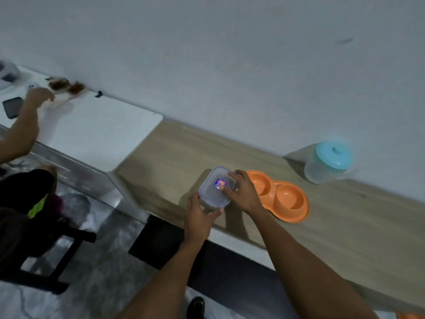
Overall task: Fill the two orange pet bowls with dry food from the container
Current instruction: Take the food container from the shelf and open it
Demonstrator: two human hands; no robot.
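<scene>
A clear square food container (212, 180) with a blue-trimmed snap lid and a blue sticker stands on the wooden shelf. My left hand (199, 217) grips its near side from below. My right hand (240, 191) rests on the lid's right edge, fingers curled over it. Directly right of the container sits the orange double pet bowl (281, 196); both wells look bare. The lid is on the container.
A clear jug with a turquoise lid (328, 162) stands at the wall, right of the bowls. Left is a white table (101, 132) where another person's hand (38, 97) reaches near a phone (12, 107). A dark stool (46, 245) stands on the floor below.
</scene>
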